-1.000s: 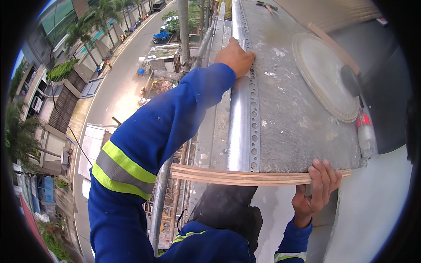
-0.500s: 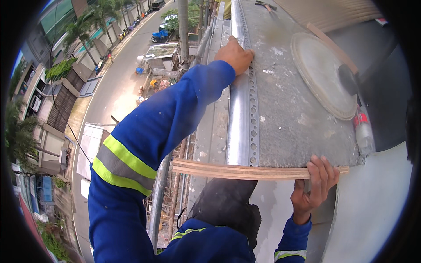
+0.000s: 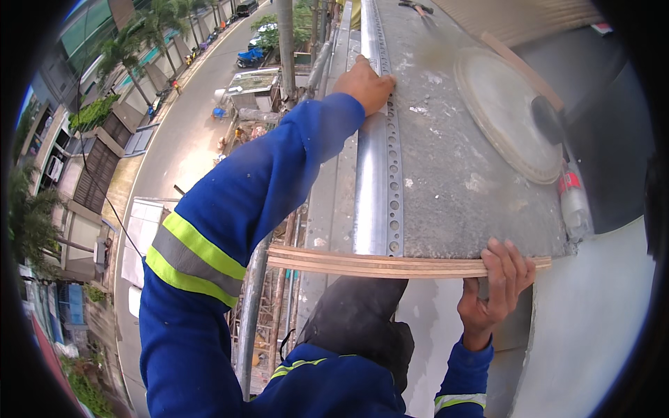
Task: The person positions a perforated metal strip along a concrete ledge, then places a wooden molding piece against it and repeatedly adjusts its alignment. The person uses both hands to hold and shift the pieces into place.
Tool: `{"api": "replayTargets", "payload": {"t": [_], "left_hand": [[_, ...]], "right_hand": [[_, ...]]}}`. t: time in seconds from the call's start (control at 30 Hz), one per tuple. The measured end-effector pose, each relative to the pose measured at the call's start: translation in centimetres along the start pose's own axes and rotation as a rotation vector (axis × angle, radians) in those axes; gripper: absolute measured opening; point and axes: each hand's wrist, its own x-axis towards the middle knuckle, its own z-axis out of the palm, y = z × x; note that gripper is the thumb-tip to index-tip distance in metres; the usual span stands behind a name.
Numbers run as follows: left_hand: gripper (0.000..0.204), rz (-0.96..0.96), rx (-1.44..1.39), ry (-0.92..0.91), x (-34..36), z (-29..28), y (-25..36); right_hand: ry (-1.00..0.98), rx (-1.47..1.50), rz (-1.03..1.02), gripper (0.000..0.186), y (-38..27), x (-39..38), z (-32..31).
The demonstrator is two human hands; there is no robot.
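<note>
A long silver metal trim (image 3: 371, 202) with a perforated flange runs along the left edge of the grey concrete ledge (image 3: 446, 188). My left hand (image 3: 364, 85) reaches far forward and closes over the trim, its fingertips bent around it and partly out of sight. Across the trim's near end lies a layered plywood strip (image 3: 376, 265), set crosswise against the front of the ledge. Near the strip's right end, my right hand (image 3: 498, 282) grips it, fingers over the top and thumb below.
A pale round lid (image 3: 509, 115) lies on the ledge, with a plastic bottle (image 3: 575, 205) at its near right. A hammer (image 3: 417, 7) rests at the far end. Scaffold poles (image 3: 286, 49) stand on the left, above a street (image 3: 178, 150) far below.
The view has shifted slightly, so the ledge, trim and strip sit a little higher and further left. Both hands keep their holds.
</note>
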Motion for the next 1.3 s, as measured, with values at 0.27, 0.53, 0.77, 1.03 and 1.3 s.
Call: {"api": "replayTargets", "payload": {"t": [0.27, 0.53, 0.77, 1.03, 1.3], "left_hand": [[0.070, 0.008, 0.019, 0.020, -0.5, -0.2, 0.4], [0.082, 0.002, -0.001, -0.005, -0.5, -0.2, 0.1], [0.060, 0.025, 0.041, 0.039, -0.5, -0.2, 0.3], [0.060, 0.028, 0.034, 0.029, -0.7, -0.4, 0.3], [0.085, 0.062, -0.004, 0.033, 0.9, 0.4, -2.0]], "right_hand": [[0.033, 0.011, -0.006, 0.022, 0.0, 0.1, 0.3], [0.034, 0.024, 0.037, 0.026, -0.3, 0.1, 0.2], [0.079, 0.040, 0.033, 0.023, -0.3, 0.3, 0.5], [0.083, 0.059, 0.057, 0.021, -0.4, 0.4, 0.4], [0.088, 0.085, 0.059, 0.024, -0.4, 0.3, 0.5]]}}
